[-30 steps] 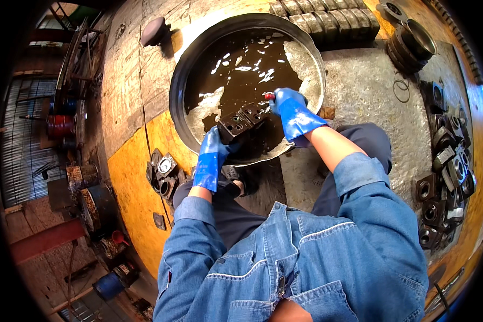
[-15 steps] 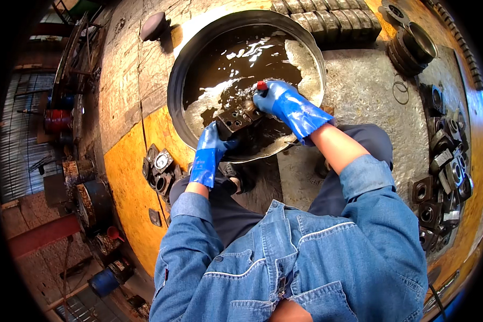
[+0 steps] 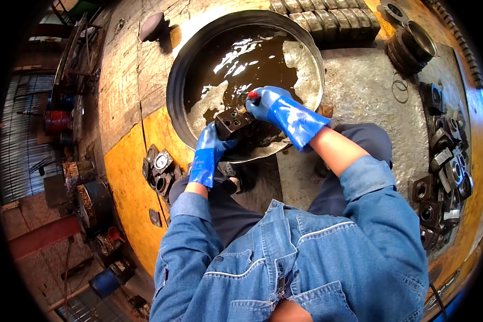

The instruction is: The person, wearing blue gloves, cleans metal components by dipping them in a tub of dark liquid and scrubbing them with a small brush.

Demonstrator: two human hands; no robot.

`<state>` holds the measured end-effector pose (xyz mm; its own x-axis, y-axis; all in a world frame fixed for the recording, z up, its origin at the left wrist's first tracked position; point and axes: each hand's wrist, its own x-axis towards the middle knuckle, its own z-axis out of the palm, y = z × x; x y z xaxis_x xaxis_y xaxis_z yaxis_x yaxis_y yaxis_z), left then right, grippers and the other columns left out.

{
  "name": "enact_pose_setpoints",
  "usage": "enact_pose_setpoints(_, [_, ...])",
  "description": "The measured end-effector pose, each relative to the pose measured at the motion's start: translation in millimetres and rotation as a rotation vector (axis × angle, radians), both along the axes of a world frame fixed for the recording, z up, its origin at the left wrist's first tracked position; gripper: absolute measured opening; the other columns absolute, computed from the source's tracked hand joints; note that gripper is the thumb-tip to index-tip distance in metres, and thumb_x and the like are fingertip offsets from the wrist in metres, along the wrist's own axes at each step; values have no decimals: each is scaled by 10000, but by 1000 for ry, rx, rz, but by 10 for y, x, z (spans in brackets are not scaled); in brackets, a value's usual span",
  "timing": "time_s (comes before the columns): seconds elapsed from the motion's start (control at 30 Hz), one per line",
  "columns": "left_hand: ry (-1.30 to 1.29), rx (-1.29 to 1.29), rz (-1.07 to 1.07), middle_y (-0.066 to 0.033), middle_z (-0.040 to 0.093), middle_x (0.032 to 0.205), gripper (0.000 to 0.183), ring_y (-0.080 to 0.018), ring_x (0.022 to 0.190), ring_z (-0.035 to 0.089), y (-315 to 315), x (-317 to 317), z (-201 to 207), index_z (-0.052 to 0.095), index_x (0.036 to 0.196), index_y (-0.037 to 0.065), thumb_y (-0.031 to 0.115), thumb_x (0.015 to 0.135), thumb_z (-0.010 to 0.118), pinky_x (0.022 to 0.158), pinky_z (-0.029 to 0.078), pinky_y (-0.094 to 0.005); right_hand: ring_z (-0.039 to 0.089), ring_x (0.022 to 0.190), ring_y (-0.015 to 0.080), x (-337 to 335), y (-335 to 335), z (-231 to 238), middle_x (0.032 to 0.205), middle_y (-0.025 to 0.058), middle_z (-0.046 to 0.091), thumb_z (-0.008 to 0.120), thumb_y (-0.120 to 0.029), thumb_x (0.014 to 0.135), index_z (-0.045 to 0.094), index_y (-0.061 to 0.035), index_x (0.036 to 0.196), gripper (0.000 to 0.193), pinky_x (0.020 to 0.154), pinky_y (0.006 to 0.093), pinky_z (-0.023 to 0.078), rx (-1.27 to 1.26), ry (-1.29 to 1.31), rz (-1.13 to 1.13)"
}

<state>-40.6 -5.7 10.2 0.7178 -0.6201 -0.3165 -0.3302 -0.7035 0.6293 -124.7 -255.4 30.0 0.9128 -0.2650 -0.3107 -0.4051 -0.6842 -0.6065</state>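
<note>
Floor (image 3: 118, 102) pale on the left and yellow nearer in, with metallic grey to the right. Person (image 3: 316, 247) in a denim jacket on the near side, knees apart, both forearms reaching out. Pan (image 3: 177, 102): 1, wide, round, grey, in front of the knees, part filled with dark liquid (image 3: 263, 64), pale patches near the edge. Right pile (image 3: 456, 166): dark metal parts with round openings, well apart from the pan. Parts rows (image 3: 333, 24): 2, just beyond the pan, upper right. Ring stack (image 3: 410, 51) past them, further right. Left pile (image 3: 160, 169): smaller, by the left forearm.

Right hand (image 3: 273, 102), blue glove: fingers wrapped around a tool, just beside the block. Left hand (image 3: 212, 142), blue glove: fingers clamped on the block's near left side. Block (image 3: 232, 122): dark, several round holes, within the near part of the pan; can't tell if its underside is submerged. Thin rings (image 3: 400, 91): 2, overlapping, right of the pan. Tool (image 3: 254, 95): only the red end clear, working end mostly hidden.

Step in hand, judged: scrubbing the block. Next move calls for a firm left grip and short right-hand strokes across the holes.
</note>
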Motion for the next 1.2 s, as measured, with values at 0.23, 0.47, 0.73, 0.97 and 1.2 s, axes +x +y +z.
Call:
enact_pose_setpoints(0.23, [22,61,15,-93,787,1129,625,-187,1016,715,42,16,-38,707,1260,16,198,719,962,922,568,-352,769,960,315,97,-208,-438,1054,86,800,739,-393,922,771,-172,1147,317,879,407,617,-63,87,-275])
enact_pose_setpoints(0.47, [-28,78,16,-99,781,1090,606,-209,981,708,69,6,-19,713,1243,16,188,714,954,912,563,-361,751,1080,347,144,-166,-355,1143,171,781,736,-384,891,775,-124,1201,407,962,403,585,228,81,-322])
enact_pose_setpoints(0.73, [-18,80,-20,-209,777,1158,648,-361,1106,743,-165,65,-57,709,1246,6,277,704,939,974,580,-422,669,742,130,132,-40,-179,788,51,721,697,-263,953,723,-120,909,151,763,315,547,517,-131,-30])
enact_pose_setpoints(0.97, [12,62,28,-206,776,1166,651,-340,1120,742,-12,45,-17,703,1267,7,252,711,937,985,575,-412,721,797,189,18,66,230,881,62,786,733,-284,922,786,-101,1007,208,811,325,583,490,-161,-141])
enact_pose_setpoints(1.2, [25,57,12,-192,770,1196,657,-322,1128,738,15,17,8,696,1289,13,253,725,933,992,572,-406,750,961,320,30,6,456,1004,141,780,657,-420,920,775,-131,1033,331,891,403,593,253,-27,-76])
